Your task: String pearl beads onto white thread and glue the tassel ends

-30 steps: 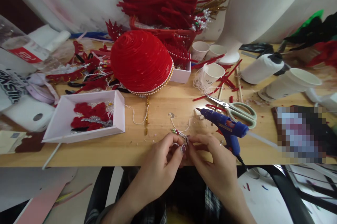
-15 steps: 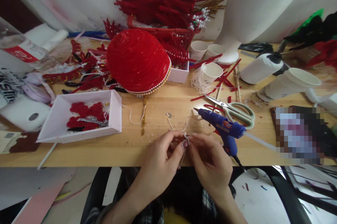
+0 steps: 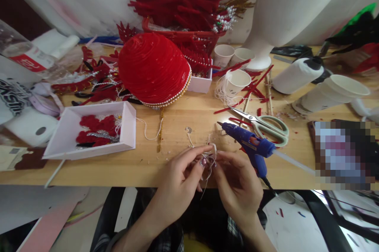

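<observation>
Thread with white beads (image 3: 215,149) is pinched by nearly closed fingers (image 3: 197,152) of left hand (image 3: 182,175) and right hand (image 3: 241,179); at two o'clock, a blue plastic glue gun (image 3: 250,140) is laid.

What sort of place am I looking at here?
Likely a craft workshop bench: a blue glue gun and scissors lie out, with a bundle of fuzzy red stems at the back.

Turned white beads (image 3: 215,149) up to twelve o'clock from the pinch, against ten o'clock a second ago. Stretched the left fingers (image 3: 196,151) farther toward two. Let a thread (image 3: 206,183) hang lower, toward seven.
</observation>
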Demonstrator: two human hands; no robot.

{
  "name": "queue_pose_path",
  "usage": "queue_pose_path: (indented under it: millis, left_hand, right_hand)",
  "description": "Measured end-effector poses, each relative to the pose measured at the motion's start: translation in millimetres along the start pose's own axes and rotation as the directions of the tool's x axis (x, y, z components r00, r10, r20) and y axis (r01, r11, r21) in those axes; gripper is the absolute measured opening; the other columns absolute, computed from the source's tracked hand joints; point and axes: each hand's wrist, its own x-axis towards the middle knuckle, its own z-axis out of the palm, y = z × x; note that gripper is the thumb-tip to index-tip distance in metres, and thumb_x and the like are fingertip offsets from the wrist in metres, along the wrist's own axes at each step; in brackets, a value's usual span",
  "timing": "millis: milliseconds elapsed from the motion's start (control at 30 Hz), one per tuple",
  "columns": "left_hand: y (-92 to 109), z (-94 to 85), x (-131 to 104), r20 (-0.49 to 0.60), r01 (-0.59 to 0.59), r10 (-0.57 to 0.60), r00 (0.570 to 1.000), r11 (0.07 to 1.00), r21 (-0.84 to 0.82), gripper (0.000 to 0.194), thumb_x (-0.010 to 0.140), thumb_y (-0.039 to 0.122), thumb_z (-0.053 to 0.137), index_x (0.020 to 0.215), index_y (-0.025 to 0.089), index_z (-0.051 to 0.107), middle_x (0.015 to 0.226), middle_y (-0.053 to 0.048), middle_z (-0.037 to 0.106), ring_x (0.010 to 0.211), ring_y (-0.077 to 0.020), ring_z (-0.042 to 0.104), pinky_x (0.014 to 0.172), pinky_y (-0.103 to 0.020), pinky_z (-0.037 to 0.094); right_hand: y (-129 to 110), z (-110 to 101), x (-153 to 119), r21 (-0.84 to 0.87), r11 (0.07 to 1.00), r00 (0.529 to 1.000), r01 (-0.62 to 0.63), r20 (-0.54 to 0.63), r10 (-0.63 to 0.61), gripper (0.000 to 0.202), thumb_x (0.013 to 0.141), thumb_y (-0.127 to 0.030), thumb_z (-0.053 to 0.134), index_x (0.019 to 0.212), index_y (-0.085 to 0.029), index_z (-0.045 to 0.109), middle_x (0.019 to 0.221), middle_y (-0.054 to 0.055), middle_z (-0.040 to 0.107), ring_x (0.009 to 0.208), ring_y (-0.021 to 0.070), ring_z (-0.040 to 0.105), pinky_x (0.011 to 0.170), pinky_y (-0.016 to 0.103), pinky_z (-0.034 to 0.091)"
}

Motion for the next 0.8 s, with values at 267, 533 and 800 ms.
queue_pose_path:
  millis: [267,533,800]
  left_hand:
    - [0.4,0.2,4.1,-0.072,-0.135,0.165,0.984,0.941,0.31,0.021,0.098,0.023,0.048,0.093,0.02,0.068,0.094,-0.006,0.067,0.088,-0.0209,0.065,0.067,-0.028,0.054]
    - [1.3,-2.2,1.7,0.001,0.099,-0.1,0.995,0.988,-0.122,0.016,0.093,0.031,0.055,0.087,0.019,0.062,0.072,0.002,0.057,0.058,-0.0107,0.048,0.052,-0.022,0.038]
    - [-5.8,-2.3,-0.4,-0.049,-0.084,0.073,0.996,0.958,-0.274,0.014,0.098,0.027,0.058,0.089,0.021,0.068,0.103,-0.002,0.061,0.091,-0.0145,0.057,0.082,-0.024,0.046]
  right_hand:
    - [-0.7,-0.7,1.7,-0.008,0.999,0.999,0.036,-0.019,-0.036,0.032,0.087,-0.003,0.066,0.109,-0.027,0.07,0.094,0.002,0.075,0.082,0.0192,0.072,0.072,0.032,0.062]
    - [-1.7,1.0,0.0,-0.084,0.992,0.995,0.095,-0.011,-0.097,0.039,0.087,0.0,0.063,0.115,-0.026,0.067,0.09,0.002,0.072,0.078,0.0189,0.068,0.067,0.03,0.057]
    - [-6.5,0.9,6.0,-0.094,0.991,0.992,0.096,0.09,-0.088,0.045,0.09,0.001,0.056,0.127,-0.025,0.063,0.104,0.005,0.069,0.094,0.0174,0.068,0.081,0.028,0.057]
